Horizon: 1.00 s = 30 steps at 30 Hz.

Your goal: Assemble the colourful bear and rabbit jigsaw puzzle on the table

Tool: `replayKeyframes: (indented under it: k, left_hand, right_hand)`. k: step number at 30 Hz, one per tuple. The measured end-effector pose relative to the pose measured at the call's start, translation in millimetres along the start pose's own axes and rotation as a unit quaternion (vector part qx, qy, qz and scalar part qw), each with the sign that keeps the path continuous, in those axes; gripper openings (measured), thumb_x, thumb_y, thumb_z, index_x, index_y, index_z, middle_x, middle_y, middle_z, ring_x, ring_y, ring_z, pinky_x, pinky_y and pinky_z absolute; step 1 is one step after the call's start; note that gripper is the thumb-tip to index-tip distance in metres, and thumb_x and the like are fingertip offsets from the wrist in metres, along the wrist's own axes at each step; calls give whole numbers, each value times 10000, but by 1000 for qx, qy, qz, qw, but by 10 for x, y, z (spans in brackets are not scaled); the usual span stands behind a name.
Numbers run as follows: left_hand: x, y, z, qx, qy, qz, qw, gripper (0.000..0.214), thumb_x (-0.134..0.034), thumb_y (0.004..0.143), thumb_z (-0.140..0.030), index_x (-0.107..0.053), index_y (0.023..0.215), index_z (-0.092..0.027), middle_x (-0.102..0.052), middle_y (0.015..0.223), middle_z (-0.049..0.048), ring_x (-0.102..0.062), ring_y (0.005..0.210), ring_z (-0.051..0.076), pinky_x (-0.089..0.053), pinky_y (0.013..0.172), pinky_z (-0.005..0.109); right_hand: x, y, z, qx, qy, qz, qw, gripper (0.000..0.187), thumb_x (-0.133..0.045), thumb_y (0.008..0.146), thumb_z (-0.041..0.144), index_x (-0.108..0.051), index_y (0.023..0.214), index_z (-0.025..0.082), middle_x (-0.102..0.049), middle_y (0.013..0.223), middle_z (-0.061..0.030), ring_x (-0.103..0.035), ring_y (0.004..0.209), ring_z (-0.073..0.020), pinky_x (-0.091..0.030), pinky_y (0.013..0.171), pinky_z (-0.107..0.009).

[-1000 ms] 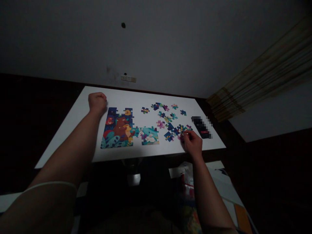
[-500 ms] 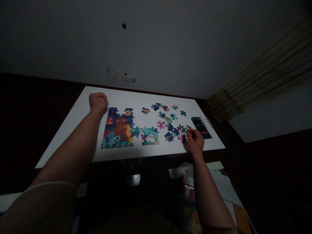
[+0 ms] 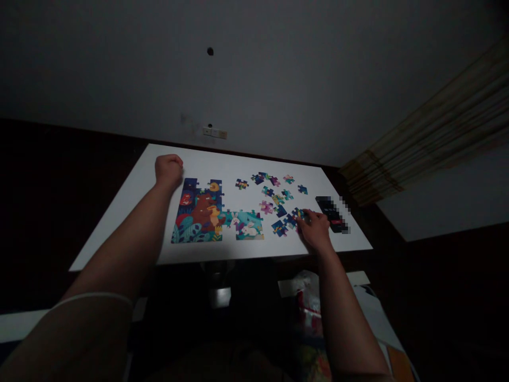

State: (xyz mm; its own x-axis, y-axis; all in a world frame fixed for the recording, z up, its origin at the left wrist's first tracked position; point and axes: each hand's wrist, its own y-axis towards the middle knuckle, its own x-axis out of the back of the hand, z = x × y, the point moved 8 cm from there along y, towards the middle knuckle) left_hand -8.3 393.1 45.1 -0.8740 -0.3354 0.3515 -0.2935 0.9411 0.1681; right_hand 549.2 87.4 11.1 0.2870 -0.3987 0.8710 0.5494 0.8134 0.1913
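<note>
Bare left hand (image 3: 169, 168), bare right hand (image 3: 316, 232), both uncovered. On left arm (image 3: 131, 249): short sleeve (image 3: 71, 345), tan-brown cloth, loose fit, paler hem (image 3: 95, 295) curving across upper arm. Below hem, arm bare to wrist. On right arm (image 3: 338, 307): bare from wrist to frame edge. Lap dark, clothing there too dim to tell.

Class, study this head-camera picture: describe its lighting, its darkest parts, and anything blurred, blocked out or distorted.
Head view: dim; the white table is brightest, so colours of the assembled puzzle still read. Head view: under the table is nearly black. Head view: the dark object by the right hand is pixelated into blocks. Head view: wide-angle stretch enlarges the left arm.
</note>
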Motion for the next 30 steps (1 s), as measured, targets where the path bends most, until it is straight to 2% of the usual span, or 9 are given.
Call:
replayKeyframes:
  k: [5,9,12,14,17,19,23,27,30]
  left_hand:
    - [-6,11,9,-11,-5,-1,1000,29,-623,626,-281,-631,605,-262,-583,636,5,-584,733,216,-396,713,363]
    - [-18,38,42,-23,-15,-1,1000,46,-601,600,-288,-640,587,-269,-603,645,19,-602,724,226,-407,710,371]
    - [-34,55,75,-28,-24,0,999,65,-599,609,-289,-656,589,-266,-598,638,22,-611,719,227,-402,706,372]
    - [-46,65,97,-29,-28,1,999,66,-609,623,-293,-654,584,-265,-592,627,23,-618,714,229,-399,700,370]
    - [-64,77,126,-30,-33,1,999,82,-623,649,-301,-647,578,-267,-596,621,26,-632,708,233,-396,688,368]
    - [-74,82,139,-30,-35,1,999,95,-630,666,-305,-648,580,-269,-607,623,28,-646,711,238,-395,681,367]
    - [-90,85,141,-32,-37,3,999,102,-630,680,-295,-657,584,-273,-619,617,32,-671,730,247,-394,674,368]
    - [-87,68,111,-31,-36,6,999,116,-632,693,-279,-659,580,-274,-634,619,35,-687,746,251,-414,684,367]
    - [-73,49,76,-31,-34,11,999,131,-648,705,-273,-667,575,-269,-646,619,35,-690,747,251,-433,698,368]
  right_hand:
    - [5,134,-25,8,26,-22,999,578,-865,919,695,-944,1282,252,-748,1303,-275,-679,1384,-551,-559,1164,-705]
    - [-55,193,46,11,-7,3,1000,482,-858,946,590,-930,1239,214,-771,1279,-296,-679,1426,-558,-540,1207,-717]
    - [-57,202,136,-3,-21,21,1000,376,-863,957,514,-918,1190,225,-782,1339,-294,-698,1416,-555,-559,1191,-726]
    - [-48,180,215,-15,-50,47,998,352,-829,1008,477,-912,1240,226,-779,1449,-285,-707,1438,-543,-571,1194,-710]
    - [-9,127,344,-13,-103,93,990,390,-708,1132,415,-875,1428,223,-752,1636,-245,-688,1537,-503,-565,1252,-661]
    - [48,105,397,-2,-115,109,987,421,-653,1174,367,-846,1518,217,-756,1682,-213,-690,1563,-468,-562,1281,-626]
    - [173,103,440,50,-121,126,983,459,-693,1148,295,-847,1559,163,-830,1596,-202,-752,1490,-427,-564,1300,-563]
    - [294,91,463,86,-161,135,974,418,-727,1114,262,-917,1484,225,-906,1413,-187,-734,1499,-452,-573,1262,-571]
    - [334,67,508,104,-184,152,966,422,-777,1081,295,-928,1474,262,-909,1389,-192,-732,1511,-483,-588,1239,-595]
